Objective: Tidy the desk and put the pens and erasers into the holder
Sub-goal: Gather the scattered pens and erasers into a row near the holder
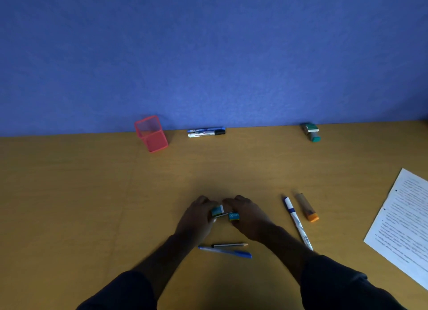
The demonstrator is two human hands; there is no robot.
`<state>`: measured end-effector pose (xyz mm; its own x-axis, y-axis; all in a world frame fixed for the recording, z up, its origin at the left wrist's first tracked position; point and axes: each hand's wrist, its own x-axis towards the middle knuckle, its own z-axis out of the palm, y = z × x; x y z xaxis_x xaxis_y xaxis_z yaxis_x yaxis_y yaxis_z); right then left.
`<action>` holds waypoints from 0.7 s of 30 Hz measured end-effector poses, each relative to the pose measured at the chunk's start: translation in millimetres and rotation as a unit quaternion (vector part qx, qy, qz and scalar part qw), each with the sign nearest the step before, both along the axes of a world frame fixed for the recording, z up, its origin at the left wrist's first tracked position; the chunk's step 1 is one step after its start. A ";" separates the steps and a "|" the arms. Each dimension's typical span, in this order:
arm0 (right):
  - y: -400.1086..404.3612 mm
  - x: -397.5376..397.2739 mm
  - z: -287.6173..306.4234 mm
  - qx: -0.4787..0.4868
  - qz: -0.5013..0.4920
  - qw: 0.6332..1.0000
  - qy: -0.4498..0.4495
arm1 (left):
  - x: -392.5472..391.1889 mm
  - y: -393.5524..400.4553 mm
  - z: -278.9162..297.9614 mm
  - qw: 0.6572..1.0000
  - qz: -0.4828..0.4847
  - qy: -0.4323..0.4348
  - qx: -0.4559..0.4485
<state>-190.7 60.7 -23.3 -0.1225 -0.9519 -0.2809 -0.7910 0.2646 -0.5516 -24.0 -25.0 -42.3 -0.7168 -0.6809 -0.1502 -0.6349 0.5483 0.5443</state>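
Mid-desk, my left hand [199,214] is closed on a teal-sleeved eraser [217,210]. My right hand [249,217] grips a second teal eraser [233,216] right beside it. A thin dark stick shows between the two erasers; I cannot tell what it is. The red mesh holder [151,133] stands far back left by the wall, with nothing visible in it. Two markers [206,132] lie to its right. Another teal eraser pair [311,131] sits far back right. A pencil [230,245] and a blue pen [225,252] lie between my forearms.
A white-and-blue pen [297,223] and an orange highlighter [308,209] lie to the right of my right hand. A printed sheet of paper [403,226] covers the right edge of the wooden desk [69,194]. A blue wall [208,55] closes off the back.
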 end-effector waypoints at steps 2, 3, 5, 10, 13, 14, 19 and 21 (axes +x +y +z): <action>-9.2 1.2 -0.1 0.002 0.012 1.000 0.004 | -5.2 -6.0 0.3 1.000 0.003 0.005 0.000; -14.2 1.5 -0.5 0.000 0.017 1.000 0.007 | -7.8 -9.0 1.2 1.000 0.006 0.007 0.003; -24.5 0.4 -1.1 -0.002 0.016 1.000 0.011 | -11.7 -15.9 0.9 1.000 0.018 0.011 0.005; -49.9 -7.3 -1.5 0.003 -0.002 1.000 0.030 | -19.0 -38.2 -0.6 0.999 0.048 0.022 -0.002; -64.9 -14.5 0.6 0.001 -0.011 0.999 0.043 | -26.5 -56.9 2.7 0.998 0.052 0.025 -0.006; -70.0 -18.2 0.5 -0.003 -0.019 0.999 0.046 | -28.9 -64.2 2.8 0.998 0.053 0.028 -0.008; -93.9 -38.4 5.3 -0.023 -0.042 0.997 0.064 | -36.4 -98.4 4.5 0.997 0.067 0.026 -0.027; -106.1 -45.2 8.5 -0.023 -0.046 0.997 0.063 | -38.4 -112.8 2.5 0.996 0.077 0.021 -0.031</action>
<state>-235.9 -45.4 -14.8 -0.2417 -0.9465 -0.2137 -0.8279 0.3161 -0.4634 -62.4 -137.8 -39.9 -0.6070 -0.7910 -0.0763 -0.6922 0.4792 0.5396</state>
